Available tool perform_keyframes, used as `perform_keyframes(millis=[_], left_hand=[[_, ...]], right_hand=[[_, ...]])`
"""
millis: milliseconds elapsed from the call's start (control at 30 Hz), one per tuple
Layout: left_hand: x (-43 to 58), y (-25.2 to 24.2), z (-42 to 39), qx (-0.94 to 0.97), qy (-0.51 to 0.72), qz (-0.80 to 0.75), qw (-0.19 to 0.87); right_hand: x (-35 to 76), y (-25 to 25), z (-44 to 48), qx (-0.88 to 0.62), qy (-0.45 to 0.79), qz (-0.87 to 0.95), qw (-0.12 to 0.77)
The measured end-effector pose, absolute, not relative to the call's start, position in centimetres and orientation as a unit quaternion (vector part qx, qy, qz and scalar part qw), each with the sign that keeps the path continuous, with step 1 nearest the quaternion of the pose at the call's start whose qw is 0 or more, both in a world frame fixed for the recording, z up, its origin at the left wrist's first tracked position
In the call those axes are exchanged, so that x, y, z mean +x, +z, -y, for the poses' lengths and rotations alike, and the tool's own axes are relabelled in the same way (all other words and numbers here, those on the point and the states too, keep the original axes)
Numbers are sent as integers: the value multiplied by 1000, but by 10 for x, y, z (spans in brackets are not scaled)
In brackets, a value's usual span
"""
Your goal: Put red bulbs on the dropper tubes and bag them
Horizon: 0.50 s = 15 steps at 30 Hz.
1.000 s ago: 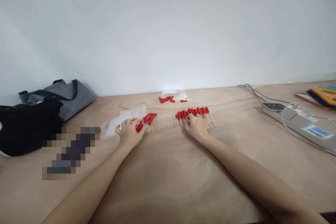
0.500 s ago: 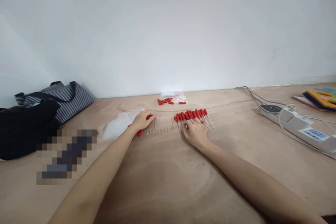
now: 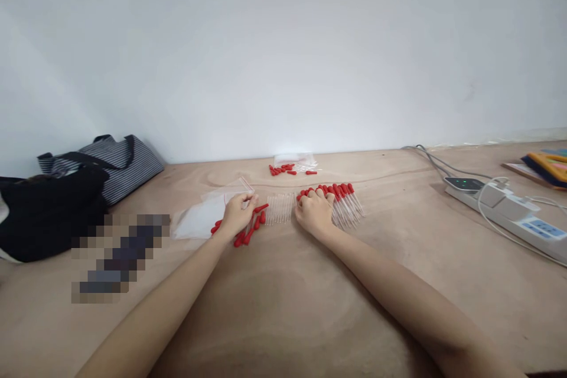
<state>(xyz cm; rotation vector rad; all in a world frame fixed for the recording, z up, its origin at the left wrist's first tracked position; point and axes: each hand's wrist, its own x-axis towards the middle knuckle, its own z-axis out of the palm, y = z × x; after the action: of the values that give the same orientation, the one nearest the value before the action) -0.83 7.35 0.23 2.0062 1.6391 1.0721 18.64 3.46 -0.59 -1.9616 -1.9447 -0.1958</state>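
Over the heap of loose red rubber bulbs (image 3: 248, 233), my left hand (image 3: 237, 212) hovers with thumb and forefinger drawn together; anything between the tips is too small to see. My right hand (image 3: 315, 211) rests on the left end of a row of glass droppers with red bulbs (image 3: 348, 204). Its fingers curl down over the bulbs, and the fingertips and what they grip are hidden. Between both hands, bare glass tubes (image 3: 279, 208) lie side by side.
Clear plastic bags (image 3: 197, 215) lie left of the bulbs. More red bulbs (image 3: 281, 169) and a small bag (image 3: 295, 159) are near the wall. Dark and striped bags (image 3: 133, 162) stand left; a power strip (image 3: 500, 204) with cables and a yellow-blue object (image 3: 549, 168) are right.
My right hand has slid left along the dropper row, uncovering its right part. My left hand has lifted and drawn back a little, showing more loose red bulbs. The view has shifted slightly.
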Motion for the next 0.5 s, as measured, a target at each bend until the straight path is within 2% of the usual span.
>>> perform_keyframes(millis=[133,200,267,367,500], left_hand=[[-36,8,-55,751,344,-547,137],[-51,5,-42,799,268,-536,53],[-62,-2,-31,807,210,-552,19],[-64,-12,-23,818,193,-540,32],[-51,-15,-23,805,256,-528,83]], right_hand=[[177,0,-44,-709,-53,690,135],[174,2,-47,-717,-43,686,117],[172,5,-49,-726,-30,680,98],[168,7,-50,-733,-16,676,78],[162,10,-46,-727,-3,683,66]])
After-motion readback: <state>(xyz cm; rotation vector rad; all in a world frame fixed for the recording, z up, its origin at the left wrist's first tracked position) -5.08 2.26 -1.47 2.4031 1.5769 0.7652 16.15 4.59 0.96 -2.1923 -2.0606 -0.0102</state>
